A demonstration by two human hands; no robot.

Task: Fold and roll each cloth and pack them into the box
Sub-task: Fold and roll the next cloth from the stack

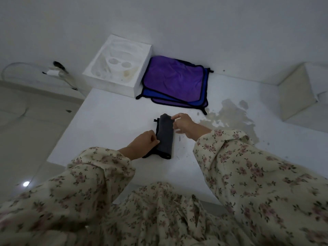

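A dark grey cloth [165,137] with black trim lies mostly rolled into a tube on the white table [110,121], running front to back. My left hand [143,142] pinches its near left edge. My right hand [182,123] holds the far end with fingertips on the roll. Behind it lies a stack of purple and blue cloths [174,80] laid flat. To their left stands the white box [118,66], open on top, with a moulded white insert inside.
A wet-looking stain [229,116] spreads over the table to the right of my hands. A beige block [298,91] sits at the far right. A wall socket with a plug and cable [56,68] is at the left, beyond the table edge.
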